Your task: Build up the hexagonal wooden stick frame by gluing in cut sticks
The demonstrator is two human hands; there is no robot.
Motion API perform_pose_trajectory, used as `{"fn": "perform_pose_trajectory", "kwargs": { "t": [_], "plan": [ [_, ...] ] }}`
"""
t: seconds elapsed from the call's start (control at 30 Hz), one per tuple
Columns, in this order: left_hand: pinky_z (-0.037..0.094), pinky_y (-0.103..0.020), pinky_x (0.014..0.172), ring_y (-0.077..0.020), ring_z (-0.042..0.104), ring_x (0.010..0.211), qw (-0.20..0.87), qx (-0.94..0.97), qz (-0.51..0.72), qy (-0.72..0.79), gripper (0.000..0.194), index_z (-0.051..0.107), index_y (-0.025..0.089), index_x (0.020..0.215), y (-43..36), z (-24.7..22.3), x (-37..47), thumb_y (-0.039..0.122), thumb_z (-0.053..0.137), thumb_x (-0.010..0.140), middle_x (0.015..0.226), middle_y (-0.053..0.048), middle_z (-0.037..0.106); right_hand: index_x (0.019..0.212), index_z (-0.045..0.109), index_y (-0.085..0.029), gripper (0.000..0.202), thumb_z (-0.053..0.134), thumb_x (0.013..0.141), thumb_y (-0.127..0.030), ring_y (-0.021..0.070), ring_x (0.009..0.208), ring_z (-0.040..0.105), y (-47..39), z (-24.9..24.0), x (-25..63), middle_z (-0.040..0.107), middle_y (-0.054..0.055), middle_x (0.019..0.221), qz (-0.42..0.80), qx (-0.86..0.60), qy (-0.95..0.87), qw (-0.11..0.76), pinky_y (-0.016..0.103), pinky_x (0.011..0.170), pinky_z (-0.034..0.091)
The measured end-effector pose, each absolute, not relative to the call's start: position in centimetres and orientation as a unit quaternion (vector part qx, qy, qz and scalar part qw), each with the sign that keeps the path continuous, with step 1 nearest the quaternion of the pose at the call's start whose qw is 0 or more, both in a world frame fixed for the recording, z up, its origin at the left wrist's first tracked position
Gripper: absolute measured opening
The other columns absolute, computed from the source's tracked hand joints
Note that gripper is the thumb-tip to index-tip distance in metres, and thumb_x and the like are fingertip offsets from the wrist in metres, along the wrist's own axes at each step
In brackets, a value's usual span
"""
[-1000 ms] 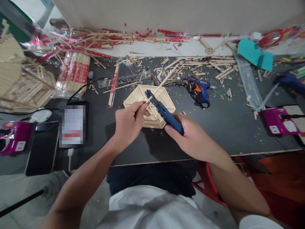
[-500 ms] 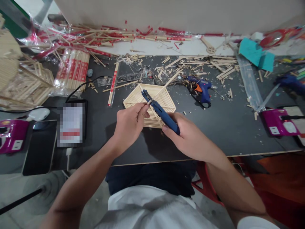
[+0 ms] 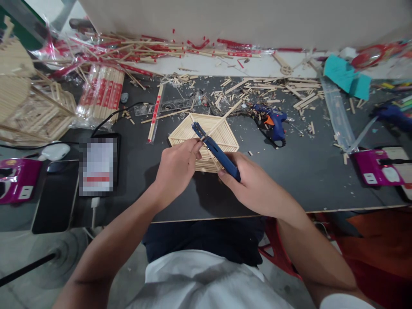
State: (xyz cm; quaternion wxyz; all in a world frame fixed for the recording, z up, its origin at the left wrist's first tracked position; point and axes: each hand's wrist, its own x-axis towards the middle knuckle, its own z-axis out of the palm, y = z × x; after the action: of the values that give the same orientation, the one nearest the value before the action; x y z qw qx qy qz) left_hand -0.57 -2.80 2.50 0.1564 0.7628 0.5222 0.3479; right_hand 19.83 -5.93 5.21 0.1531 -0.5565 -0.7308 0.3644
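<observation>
A hexagonal panel of pale wooden sticks (image 3: 183, 130) lies on the dark table beneath both hands. My right hand (image 3: 249, 182) is closed round the handles of a blue cutting tool (image 3: 222, 156), whose jaws point up and left over the panel. Between thumb and fingers, my left hand (image 3: 180, 163) pinches the lower end of a long wooden stick (image 3: 230, 112). That stick slants up and right past the panel's edge, and it crosses the tool near its jaws. Exactly where the jaws meet the stick is too small to tell.
A blue glue gun (image 3: 275, 122) lies right of the panel. Cut stick pieces (image 3: 304, 101) litter the back. Wrapped chopsticks (image 3: 104, 92), a stick structure (image 3: 41, 113) and two phones (image 3: 56, 197) are at left. Purple power sockets (image 3: 375, 167) sit at right.
The whole view has shifted slightly. The tool's jaws look a little closer together around the stick; both hands keep nearly the same place.
</observation>
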Motion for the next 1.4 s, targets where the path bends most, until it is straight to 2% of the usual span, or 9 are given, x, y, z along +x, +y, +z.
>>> {"fn": "perform_pose_trajectory", "kwargs": {
  "t": [0.3,0.6,0.8,1.0,1.4],
  "plan": [
    [0.044,-0.024,0.062,-0.0151,0.069,0.067,0.124,0.783,0.328,0.513,0.030,0.065,0.018,0.087,-2.8,2.2,-0.7,0.026,0.043,0.106,0.074,-0.002,0.072,0.118,0.060,-0.018,0.026,0.049,0.101,-0.035,0.0254,0.105,0.064,-5.8,5.4,19.8,0.068,0.012,0.120,0.385,-0.553,-0.725,0.143,0.035,0.088,0.046],
    [0.042,-0.025,0.059,-0.0147,0.065,0.060,0.110,0.791,0.328,0.506,0.033,0.062,0.018,0.086,-2.8,2.5,-0.5,0.027,0.037,0.105,0.071,-0.003,0.070,0.101,0.062,-0.020,0.016,0.047,0.097,-0.025,0.0199,0.090,0.063,-5.6,5.6,19.7,0.070,0.006,0.104,0.386,-0.554,-0.723,0.142,0.030,0.078,0.043],
    [0.044,-0.026,0.063,-0.0163,0.068,0.068,0.121,0.782,0.320,0.521,0.033,0.064,0.021,0.089,-2.8,2.3,-0.5,0.030,0.037,0.105,0.074,-0.003,0.072,0.084,0.059,-0.021,0.029,0.046,0.100,-0.042,0.0204,0.075,0.063,-5.6,5.4,19.1,0.071,0.007,0.086,0.329,-0.614,-0.711,0.097,0.031,0.069,0.037],
    [0.046,-0.026,0.068,-0.0170,0.069,0.071,0.115,0.779,0.303,0.536,0.031,0.064,0.020,0.090,-2.7,2.0,-0.9,0.029,0.039,0.105,0.077,-0.003,0.073,0.085,0.057,-0.020,0.034,0.042,0.101,-0.045,0.0267,0.080,0.070,-5.5,5.0,18.3,0.075,0.013,0.088,0.270,-0.632,-0.725,0.047,0.033,0.066,0.034],
    [0.048,-0.025,0.066,-0.0182,0.072,0.069,0.115,0.782,0.280,0.545,0.030,0.065,0.018,0.086,-1.7,2.3,-1.8,0.024,0.040,0.102,0.070,-0.003,0.073,0.092,0.067,-0.019,0.042,0.037,0.104,-0.047,0.0286,0.080,0.072,-4.2,4.8,17.9,0.077,0.014,0.089,0.235,-0.608,-0.758,0.007,0.033,0.062,0.036]
  ]
}}
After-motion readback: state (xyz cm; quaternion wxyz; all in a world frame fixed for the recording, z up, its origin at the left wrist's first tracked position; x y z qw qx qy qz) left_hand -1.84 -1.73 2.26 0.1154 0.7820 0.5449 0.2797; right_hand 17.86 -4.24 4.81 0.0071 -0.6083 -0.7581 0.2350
